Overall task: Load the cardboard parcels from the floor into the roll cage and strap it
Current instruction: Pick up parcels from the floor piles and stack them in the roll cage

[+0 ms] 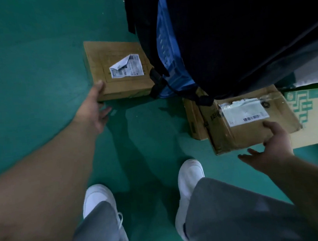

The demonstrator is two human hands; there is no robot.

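Note:
A flat cardboard parcel (118,66) with a half-peeled white label lies on the green floor. My left hand (95,108) reaches to its near left corner, thumb on the top face, fingers straight and spread just below the front edge. To the right, a second cardboard parcel (250,123) with a barcode label rests tilted on other boxes. The thumb of my right hand (271,143) lies on that parcel's top. Its fingers stretch out along the near edge. Neither parcel is lifted. The roll cage is out of view.
A dark bag or garment with a blue panel (224,37) hangs down over the upper right and hides part of both parcels. A brown box (194,121) and a green-printed box (311,114) sit under and beside the right parcel. My white shoes (190,175) stand on the green floor (33,54).

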